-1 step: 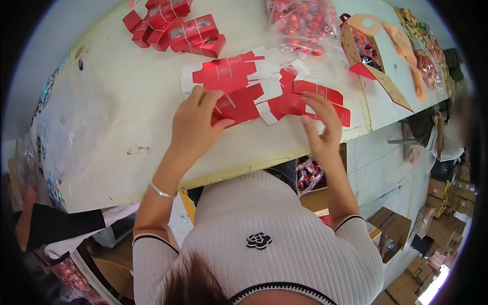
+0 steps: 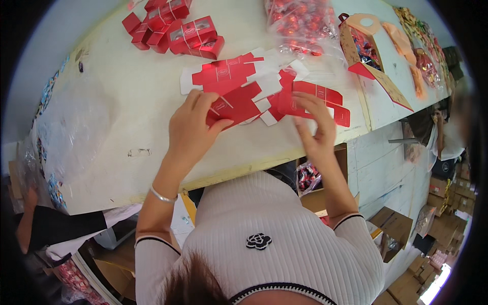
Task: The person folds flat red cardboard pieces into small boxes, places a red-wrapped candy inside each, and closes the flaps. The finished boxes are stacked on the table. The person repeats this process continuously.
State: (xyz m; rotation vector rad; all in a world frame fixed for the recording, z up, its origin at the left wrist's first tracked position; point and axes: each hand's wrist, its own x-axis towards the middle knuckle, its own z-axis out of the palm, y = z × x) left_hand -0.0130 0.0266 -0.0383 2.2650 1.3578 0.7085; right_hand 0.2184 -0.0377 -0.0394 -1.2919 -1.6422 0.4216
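Note:
My left hand (image 2: 193, 124) pinches a red folding carton (image 2: 240, 108) with white inner flaps, thumb at its near edge and fingers on top. The carton looks partly folded and tilted. To its right, my right hand (image 2: 316, 122) hovers at flat red carton blanks (image 2: 325, 94). Its thumb and fingers are curved apart, with nothing visible between them. The fingertips reach over a red panel (image 2: 287, 104); whether they press on it I cannot tell. Beyond the held carton lies another flat red blank (image 2: 223, 71) with white flaps.
Finished red boxes (image 2: 193, 35) are piled at the far left. A clear bag of red-wrapped pieces (image 2: 302, 23) lies at the back. An open patterned box (image 2: 363, 48) stands right of it. Clear plastic film (image 2: 76, 122) covers the table's left side. The table edge (image 2: 239, 170) runs before me.
My right hand has shifted slightly left and toward me. The carton in my left hand has moved a little left with that hand.

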